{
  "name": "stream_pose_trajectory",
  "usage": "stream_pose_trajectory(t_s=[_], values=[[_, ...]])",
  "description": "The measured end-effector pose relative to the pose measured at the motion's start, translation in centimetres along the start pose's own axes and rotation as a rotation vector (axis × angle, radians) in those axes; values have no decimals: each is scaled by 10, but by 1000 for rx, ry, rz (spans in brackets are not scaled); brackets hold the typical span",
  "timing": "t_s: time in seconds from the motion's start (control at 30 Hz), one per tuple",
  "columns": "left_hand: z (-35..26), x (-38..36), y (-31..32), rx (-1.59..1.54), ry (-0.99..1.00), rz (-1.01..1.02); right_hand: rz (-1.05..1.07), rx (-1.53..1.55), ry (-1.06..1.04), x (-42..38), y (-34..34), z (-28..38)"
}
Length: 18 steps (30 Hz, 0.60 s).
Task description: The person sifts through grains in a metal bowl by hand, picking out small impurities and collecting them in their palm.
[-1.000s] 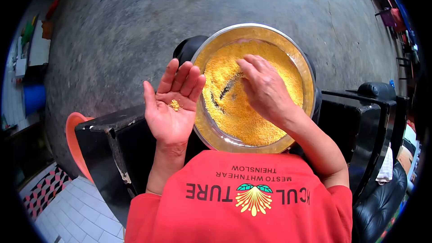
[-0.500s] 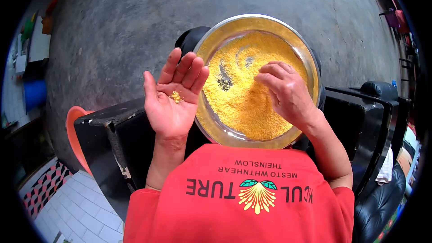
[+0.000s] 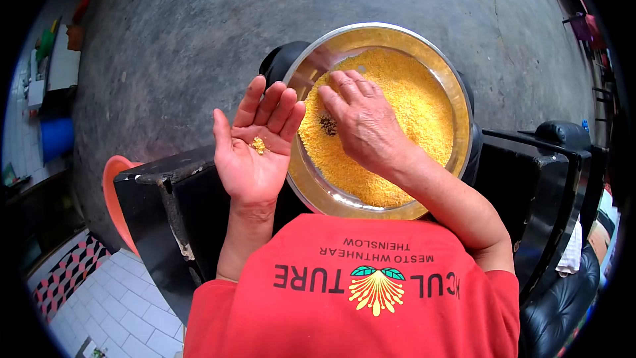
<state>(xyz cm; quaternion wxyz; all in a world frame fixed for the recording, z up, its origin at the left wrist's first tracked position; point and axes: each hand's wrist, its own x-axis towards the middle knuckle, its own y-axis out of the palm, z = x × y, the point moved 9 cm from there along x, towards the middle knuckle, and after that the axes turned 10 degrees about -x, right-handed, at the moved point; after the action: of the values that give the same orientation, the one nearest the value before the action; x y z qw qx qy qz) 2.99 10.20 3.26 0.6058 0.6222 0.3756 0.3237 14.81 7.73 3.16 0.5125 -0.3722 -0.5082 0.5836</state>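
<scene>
A wide, shiny metal basin [image 3: 430, 59] rests on my lap, spread with coarse yellow grain like cracked corn [image 3: 414, 103]. My left hand [image 3: 255, 149] is held palm up at the basin's left rim, open, with a small clump of yellow bits [image 3: 258, 146] lying on the palm. Inside the basin, my right hand [image 3: 364, 119] is palm down on the grain at the left side, fingers stretched out and a little apart. Its fingertips and underside are partly hidden. A patch of dark specks [image 3: 328, 125] shows just left of this hand.
Black chair arms stand on both sides, the left one [image 3: 159, 179] with chipped edges. Behind it is an orange plastic rim [image 3: 114, 192]. Grey concrete floor [image 3: 179, 46] stretches ahead. Blue and white items sit at far left; a white cloth [image 3: 570, 248] hangs at right.
My right hand has moved left across the basin, its fingers going from bunched to stretched out. The bare streaks in the grain are mostly covered now. My left hand stays nearly still.
</scene>
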Motion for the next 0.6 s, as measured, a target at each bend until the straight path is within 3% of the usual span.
stream_pose_trajectory(t_s=[0.1,0.13,0.23,0.27,0.4,0.6], values=[[0,1,0,-9,-6,12,-1,1,-102,-3,1,20],[0,2,0,-9,-9,11,-177,-6,-132,-7,-17,28],[-1,0,1,-4,2,6,-102,155,22,-7,-11,7],[-1,0,0,1,3,3,-282,144,38,-5,-20,-2],[0,0,-5,-5,10,-73,-296,312,205,13,-10,-34],[-2,-1,-5,-15,7,-80,-205,267,240,29,-1,-33]])
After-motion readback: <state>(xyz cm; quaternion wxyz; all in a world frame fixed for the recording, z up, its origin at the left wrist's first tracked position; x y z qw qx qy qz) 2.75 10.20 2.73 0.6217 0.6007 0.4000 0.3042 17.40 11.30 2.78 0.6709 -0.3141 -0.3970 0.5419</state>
